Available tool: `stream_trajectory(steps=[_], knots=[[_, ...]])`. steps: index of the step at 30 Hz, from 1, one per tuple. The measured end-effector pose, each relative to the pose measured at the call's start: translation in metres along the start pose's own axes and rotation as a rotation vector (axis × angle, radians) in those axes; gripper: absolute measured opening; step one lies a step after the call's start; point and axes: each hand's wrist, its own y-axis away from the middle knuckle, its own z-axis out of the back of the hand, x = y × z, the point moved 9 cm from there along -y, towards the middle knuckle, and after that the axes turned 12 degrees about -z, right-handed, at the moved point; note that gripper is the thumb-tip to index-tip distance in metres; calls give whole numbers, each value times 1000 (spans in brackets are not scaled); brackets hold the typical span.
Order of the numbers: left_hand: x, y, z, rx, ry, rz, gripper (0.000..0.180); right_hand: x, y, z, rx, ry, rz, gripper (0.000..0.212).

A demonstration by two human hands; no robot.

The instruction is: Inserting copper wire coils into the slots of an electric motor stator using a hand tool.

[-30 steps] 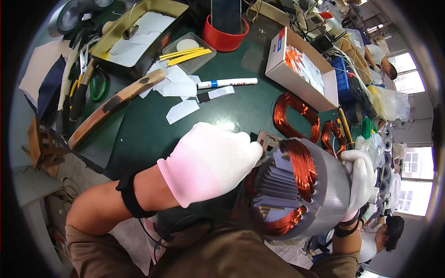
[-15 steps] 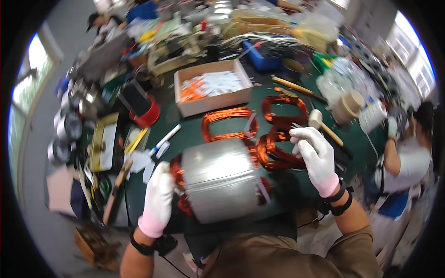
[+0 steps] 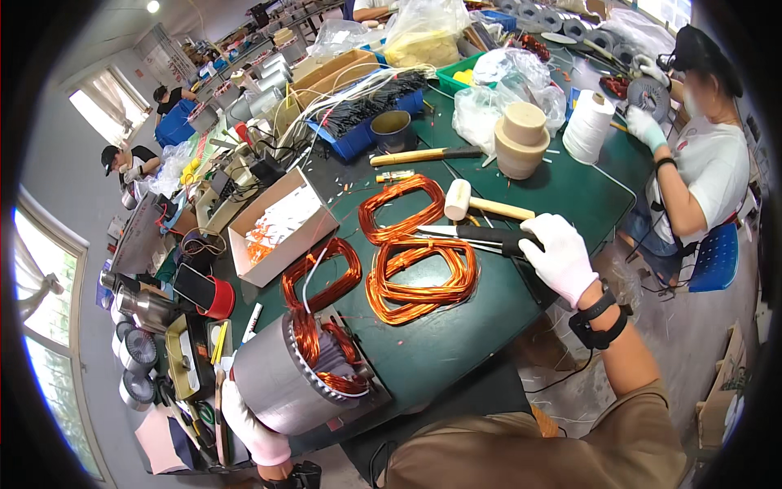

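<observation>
Head view: the left hand, grip hidden, lay against a smooth grey stator near the green table's edge, its long axis slanting right and away, copper-wound mouth rightward. Farther off, the right hand's curled fingers met a black-handled tool, grip unclear.

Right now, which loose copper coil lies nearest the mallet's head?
The uppermost coil, just left of the mallet head; the left coil and lower coils lie farther off.

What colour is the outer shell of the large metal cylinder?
The shell is grey, seen best in the head view.
</observation>
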Motion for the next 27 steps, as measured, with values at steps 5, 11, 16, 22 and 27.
stream_trajectory(steps=[5,11,16,22,27], knots=[[3,-7,22,29,-140,-165,33,-17,10,-8,113,235,90,21],[-54,-25,0,227,-1009,-475,22,-13,-1,-24,158,156,50,25],[-78,-33,-31,3,-698,-256,21,-22,-14,-1,39,-12,-95,32],[-62,-36,-36,44,-784,-334,24,17,-7,15,168,-228,-11,33],[-24,-40,11,105,-443,148,41,56,19,-14,436,-385,173,32]])
